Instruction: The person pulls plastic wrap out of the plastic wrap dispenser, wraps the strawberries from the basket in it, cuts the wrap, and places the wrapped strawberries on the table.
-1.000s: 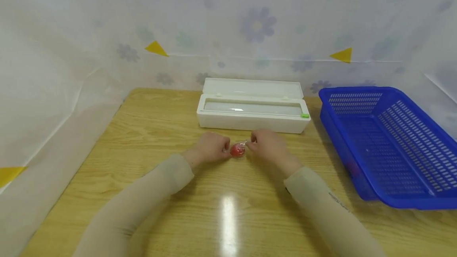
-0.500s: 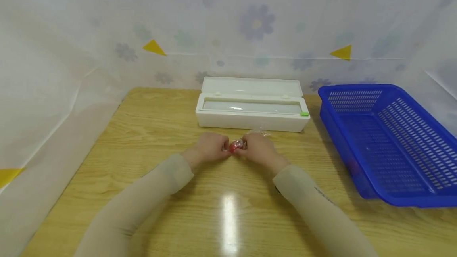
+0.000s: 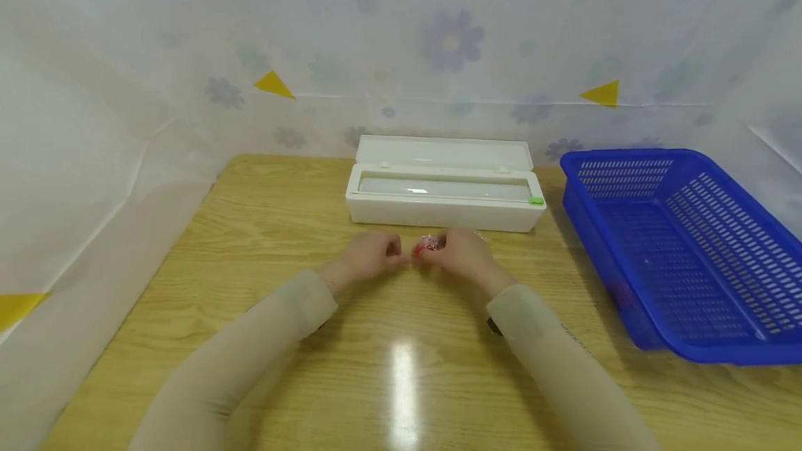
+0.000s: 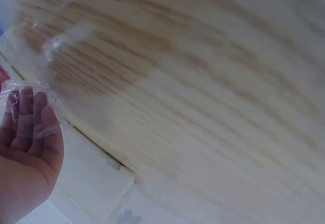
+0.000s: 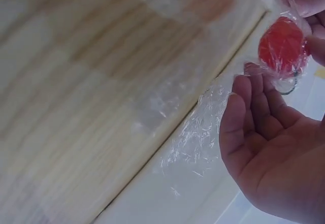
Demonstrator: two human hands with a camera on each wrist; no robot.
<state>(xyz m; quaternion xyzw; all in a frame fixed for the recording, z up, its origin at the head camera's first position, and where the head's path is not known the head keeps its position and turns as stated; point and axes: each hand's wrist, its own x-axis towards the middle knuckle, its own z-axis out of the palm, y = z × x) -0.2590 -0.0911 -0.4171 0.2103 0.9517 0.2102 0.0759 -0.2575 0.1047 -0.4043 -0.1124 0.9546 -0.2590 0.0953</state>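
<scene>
A small round red thing point(image 5: 282, 46) is wrapped in crinkled clear cling film point(image 5: 195, 142); its exact kind is hidden by the wrap. In the head view, the right hand point(image 3: 462, 253) holds the red bundle between thumb and fingers, just in front of the white box. The left hand point(image 3: 371, 257) is just left of the bundle, fingers curled, at the film's edge. In the left wrist view, clear film lies across that hand's fingers point(image 4: 30, 109). A loose tail of film sticks out beyond the right hand.
A long white cling film dispenser point(image 3: 446, 213) with a raised lid and a green slider point(image 3: 535, 200) stands behind the hands. To the right is a blue perforated basket point(image 3: 601, 263). A flower-patterned sheet point(image 3: 451, 40) hangs around the wooden table point(image 3: 263, 214).
The right hand has moved left onto the red bundle and now covers much of it. The bundle has shifted slightly away from the left hand, which has barely moved.
</scene>
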